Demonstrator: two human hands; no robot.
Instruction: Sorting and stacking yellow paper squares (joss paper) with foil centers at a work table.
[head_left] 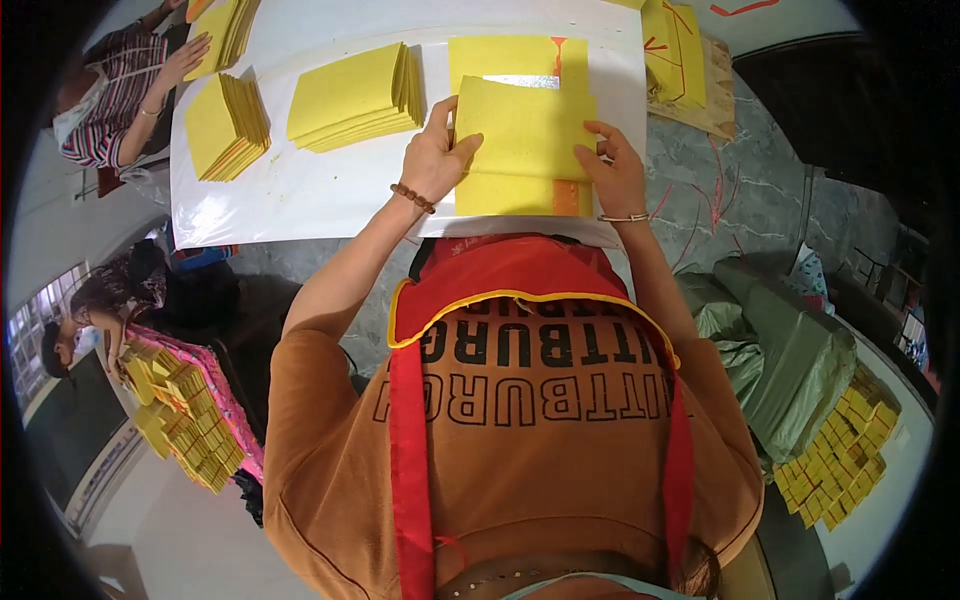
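Observation:
A yellow paper sheet is raised in front of me at the table's near edge, with a crease across its lower part. My left hand, with a beaded bracelet at the wrist, pinches its left edge, thumb on top. At the right edge, my right hand holds the sheet with thumb and curled fingers. Under and behind it lies more yellow paper bearing an orange-red strip and a silvery patch. The lower part of the yellow paper, with an orange block, reaches the table's edge.
On the white-covered table stand a folded yellow paper stack and a smaller stack. A co-worker's hand touches another stack at far left. Yellow paper lies on a board at right. Green sacking sits lower right.

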